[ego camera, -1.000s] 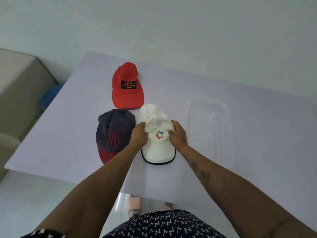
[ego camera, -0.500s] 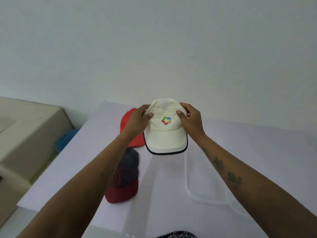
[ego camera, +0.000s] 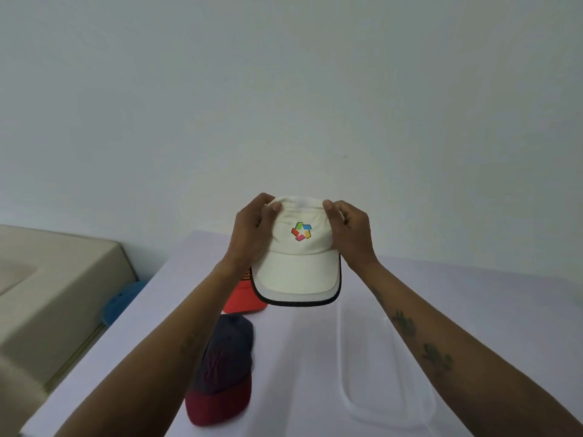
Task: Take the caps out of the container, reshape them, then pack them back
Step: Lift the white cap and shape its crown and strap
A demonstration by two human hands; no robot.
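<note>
caps were out of the container in the head view, three of them. white cap (ego camera: 298, 258) was held up in the air above the bench (ego camera: 299, 357), front facing the camera, brim pointing down with a dark edge along it. on its front sat a small many-coloured logo of red, green, blue, yellow and pink blocks set in a ring; no words could be read on it.

left hand (ego camera: 250, 236) gripped the cap's left side, thumb on the front panel and fingers curled behind the crown. right hand (ego camera: 351, 234) closed on the right side in the same way, thumb near the top edge. both forearms reached forward from the bottom corners, and the right one bore dark tattoos.

red cap (ego camera: 244, 299) lay on the bench behind the held one, mostly hidden by the left wrist; a patch with orange marks showed on it, too small to read. dark cap (ego camera: 224, 370), navy with a maroon brim and a stitched maroon emblem, lay nearer, under the left forearm. clear container (ego camera: 388, 411) stood to the right on the bench, apart from the caps.

the bench surface was pale lilac, against a plain pale wall. to the left stood a beige seat (ego camera: 47, 298), with a blue object (ego camera: 121, 302) between it and the bench.
</note>
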